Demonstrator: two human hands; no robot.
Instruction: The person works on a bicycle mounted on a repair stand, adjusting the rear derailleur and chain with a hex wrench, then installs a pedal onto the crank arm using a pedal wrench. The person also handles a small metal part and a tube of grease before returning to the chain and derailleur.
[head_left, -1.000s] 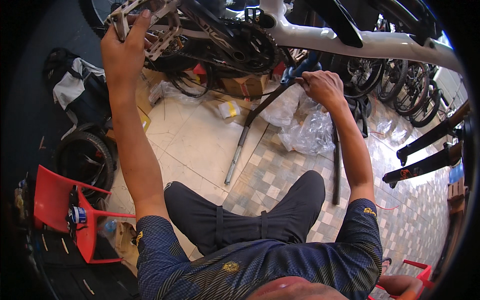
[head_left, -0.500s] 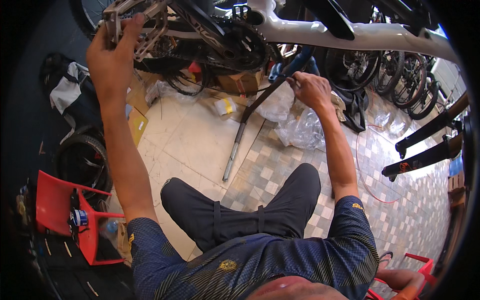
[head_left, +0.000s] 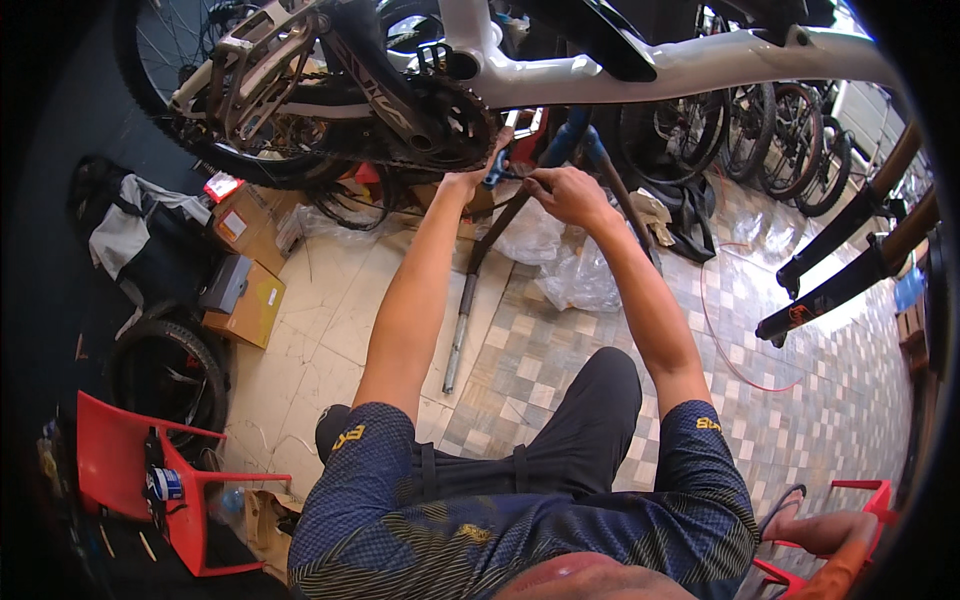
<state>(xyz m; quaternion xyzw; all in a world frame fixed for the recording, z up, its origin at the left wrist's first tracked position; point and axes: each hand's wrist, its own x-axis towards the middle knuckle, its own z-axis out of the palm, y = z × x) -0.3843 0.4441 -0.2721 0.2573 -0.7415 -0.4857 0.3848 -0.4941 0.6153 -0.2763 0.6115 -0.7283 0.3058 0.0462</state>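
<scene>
A bicycle with a pale frame (head_left: 690,72) spans the top of the head view. My left hand (head_left: 478,172) reaches up beside its chainring (head_left: 462,122), close to a small blue part (head_left: 494,174). Most of its fingers are hidden or blurred there. Just to the right, my right hand (head_left: 572,196) is closed, thumb and fingertips pinched together at a thin dark piece that I cannot make out. The black crank arm (head_left: 375,85) slants across the drivetrain, and a pale metal pedal (head_left: 255,85) is at the left with no hand on it.
Stand legs (head_left: 462,320) reach down to the floor by clear plastic bags (head_left: 575,270). Cardboard boxes (head_left: 250,305) and a red chair (head_left: 185,490) are at left. Fork legs (head_left: 840,280) jut in from the right; several bicycles (head_left: 790,140) stand behind. Another person's arm (head_left: 830,535) shows lower right.
My left hand has let go of the pedal and moved right to the chainring area. My right hand has shifted slightly left and down. The pedal and crank appear slightly lower left.
</scene>
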